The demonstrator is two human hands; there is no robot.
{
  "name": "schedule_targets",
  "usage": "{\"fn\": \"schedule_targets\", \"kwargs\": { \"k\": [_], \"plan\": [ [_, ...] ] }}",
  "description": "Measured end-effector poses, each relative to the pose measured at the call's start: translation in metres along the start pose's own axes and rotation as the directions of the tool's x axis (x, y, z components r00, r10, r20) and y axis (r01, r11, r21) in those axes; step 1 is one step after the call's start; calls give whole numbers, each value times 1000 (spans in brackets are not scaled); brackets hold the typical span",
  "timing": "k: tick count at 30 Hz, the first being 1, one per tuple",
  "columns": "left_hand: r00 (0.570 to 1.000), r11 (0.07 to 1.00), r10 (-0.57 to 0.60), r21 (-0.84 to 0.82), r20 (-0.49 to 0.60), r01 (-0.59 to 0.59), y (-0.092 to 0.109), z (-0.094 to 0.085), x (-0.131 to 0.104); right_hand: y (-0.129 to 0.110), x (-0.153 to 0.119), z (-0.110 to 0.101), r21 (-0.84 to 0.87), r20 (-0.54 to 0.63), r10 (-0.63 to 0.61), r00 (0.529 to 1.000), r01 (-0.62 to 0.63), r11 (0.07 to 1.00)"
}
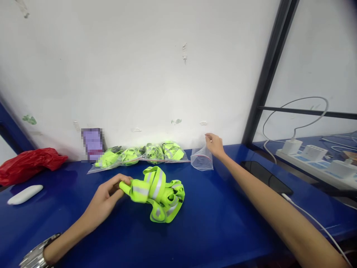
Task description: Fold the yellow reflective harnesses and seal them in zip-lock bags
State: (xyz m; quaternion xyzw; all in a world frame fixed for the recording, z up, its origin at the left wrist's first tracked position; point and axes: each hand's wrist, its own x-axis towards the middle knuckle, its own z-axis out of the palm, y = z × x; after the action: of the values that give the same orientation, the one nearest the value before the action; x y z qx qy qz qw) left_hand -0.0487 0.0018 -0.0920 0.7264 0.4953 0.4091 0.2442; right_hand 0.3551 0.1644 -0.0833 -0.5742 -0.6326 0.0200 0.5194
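My left hand (107,195) pinches one end of a bundled neon-yellow reflective strap harness (160,193) with silver stripes. The bundle lies loosely on the blue table in front of me. Farther off to the right, my right hand (214,145) has its fingers pressed together at the top of a clear zip bag (202,160). That bag has a red line near its opening, and nothing shows inside it. Along the wall, several clear bags (153,152) packed with the same kind of yellow straps lie in a row.
A red plastic bag (30,162) and a white oval case (25,194) lie at the left. A blurred purple-screened device (93,144) leans on the wall. At the right are a black phone (266,177) with a white cable and a power strip (318,160) with chargers.
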Motion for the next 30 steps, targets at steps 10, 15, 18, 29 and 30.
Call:
{"fn": "schedule_targets", "kwargs": {
  "k": [10,15,18,29,30],
  "plan": [
    [989,843,144,522,6,-126,51,24,0,-142,-95,-11,311,762,-518,388,482,819],
    [984,794,64,589,165,-150,64,42,16,-151,-123,-7,285,816,-453,360,431,856],
    [986,851,166,507,-14,-136,65,32,21,-139,-117,-8,301,729,-408,550,277,912],
    [909,823,-192,-564,-371,-57,75,-7,37,-116,-83,-26,613,502,38,864,-387,689],
    [904,819,-211,-572,-371,-43,71,-8,38,-116,-81,-27,618,523,78,849,-441,651]
  ]
}}
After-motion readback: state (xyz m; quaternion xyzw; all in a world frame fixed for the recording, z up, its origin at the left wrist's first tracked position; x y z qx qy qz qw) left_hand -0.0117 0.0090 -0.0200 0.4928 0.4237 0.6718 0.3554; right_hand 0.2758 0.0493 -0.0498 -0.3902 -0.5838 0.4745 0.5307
